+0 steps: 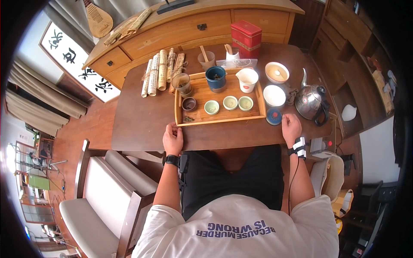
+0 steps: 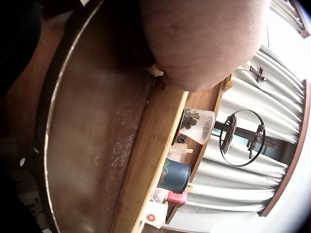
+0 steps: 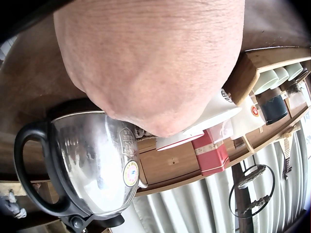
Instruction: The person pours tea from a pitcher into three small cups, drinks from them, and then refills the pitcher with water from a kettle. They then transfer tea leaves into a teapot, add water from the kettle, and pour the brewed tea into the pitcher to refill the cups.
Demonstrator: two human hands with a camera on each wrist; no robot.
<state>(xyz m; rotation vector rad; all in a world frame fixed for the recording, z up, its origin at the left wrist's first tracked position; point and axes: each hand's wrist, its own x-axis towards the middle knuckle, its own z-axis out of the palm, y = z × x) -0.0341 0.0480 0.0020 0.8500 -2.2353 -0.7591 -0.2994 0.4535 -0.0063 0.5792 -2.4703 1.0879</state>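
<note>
My left hand (image 1: 173,138) rests at the table's front edge by the near left corner of the wooden tray (image 1: 221,121), fingers loosely bent; whether they touch the tray is unclear. In the left wrist view the back of that hand (image 2: 204,43) covers its fingers. My right hand (image 1: 291,128) rests loosely curled on the table, right of a round blue lid (image 1: 274,116) and in front of the steel kettle (image 1: 307,102). The right wrist view shows the back of it (image 3: 150,63) beside the kettle (image 3: 97,160), fingers hidden. Neither hand visibly holds anything.
The tray bears three pale green cups (image 1: 230,102), a dark cup (image 1: 189,104), a ribbed glass (image 1: 182,84), a blue cup (image 1: 215,77) and a white pitcher (image 1: 247,81). White bowls (image 1: 274,96) stand to its right, bamboo scrolls (image 1: 162,71) left, a red tin (image 1: 246,39) behind.
</note>
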